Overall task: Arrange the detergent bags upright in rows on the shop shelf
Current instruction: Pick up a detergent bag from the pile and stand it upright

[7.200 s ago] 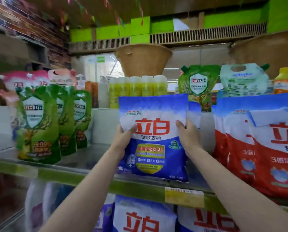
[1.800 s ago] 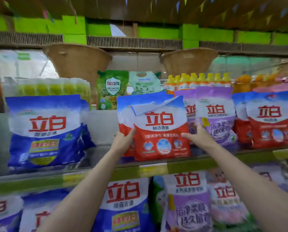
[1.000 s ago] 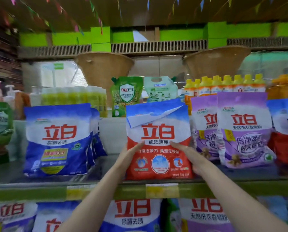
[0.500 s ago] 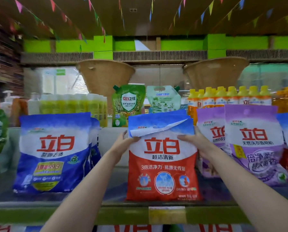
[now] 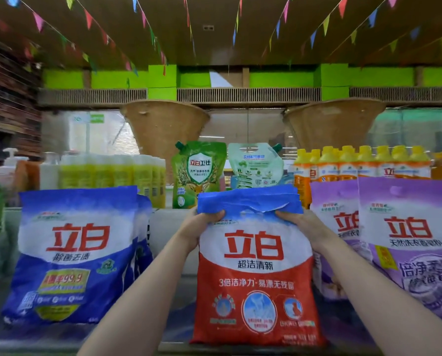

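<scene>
A red and white detergent bag [image 5: 255,278] with a blue top stands upright at the middle of the shelf [image 5: 178,327]. My left hand [image 5: 199,229] grips its upper left corner under the crumpled blue top. My right hand [image 5: 295,226] grips the upper right corner the same way. A blue detergent bag [image 5: 71,255] stands upright to the left, with another behind it. Purple detergent bags [image 5: 407,247] stand upright to the right.
Behind the shelf stand a green pouch [image 5: 198,173], a pale pouch [image 5: 255,167], yellow-green bottles [image 5: 112,173] and orange bottles [image 5: 363,163]. Two woven baskets [image 5: 163,124] sit further back. Bare shelf shows between the blue and red bags.
My hands have slid up from the sides of the red bag to its top corners and now grip and crumple the blue top. The view has moved closer.
</scene>
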`<state>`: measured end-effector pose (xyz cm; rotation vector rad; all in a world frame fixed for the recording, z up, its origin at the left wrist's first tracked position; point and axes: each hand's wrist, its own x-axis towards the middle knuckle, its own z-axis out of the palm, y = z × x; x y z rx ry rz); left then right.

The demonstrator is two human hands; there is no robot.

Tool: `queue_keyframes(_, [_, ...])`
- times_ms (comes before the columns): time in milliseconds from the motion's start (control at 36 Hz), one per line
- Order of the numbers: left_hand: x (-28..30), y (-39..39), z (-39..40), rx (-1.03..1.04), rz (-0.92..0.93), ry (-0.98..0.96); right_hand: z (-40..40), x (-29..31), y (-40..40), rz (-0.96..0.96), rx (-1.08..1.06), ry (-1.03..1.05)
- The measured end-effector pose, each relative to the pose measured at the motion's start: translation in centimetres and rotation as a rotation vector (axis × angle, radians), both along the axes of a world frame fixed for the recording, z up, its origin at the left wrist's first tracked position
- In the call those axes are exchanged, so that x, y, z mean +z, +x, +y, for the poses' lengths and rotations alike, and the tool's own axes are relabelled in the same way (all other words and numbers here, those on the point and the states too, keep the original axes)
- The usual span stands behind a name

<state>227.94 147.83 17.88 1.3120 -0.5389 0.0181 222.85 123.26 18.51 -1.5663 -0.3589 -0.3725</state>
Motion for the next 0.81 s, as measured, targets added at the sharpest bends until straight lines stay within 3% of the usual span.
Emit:
queue_keyframes(333, [3.6,-1.4,0.6,0.386,-0.162,-0.014,3.9,2.6,0.9,-0.224,-0.293,0.041])
queue_keyframes(444, [4.7,-1.6,2.1,0.408,-0.169,-0.031,5.5,2.8,1.4,-0.253,-0.260,0.061])
queue_keyframes(667, [0.9,-0.8,4.3,0.474,-0.088,-0.015,6.9,-0.2,1.8,-0.131,-0.199,0.044])
queue_keyframes(806, [0.8,-2.6,3.7,0.618,-0.124,0.214,6.5,-0.1,0.7,-0.108,-0.178,0.011])
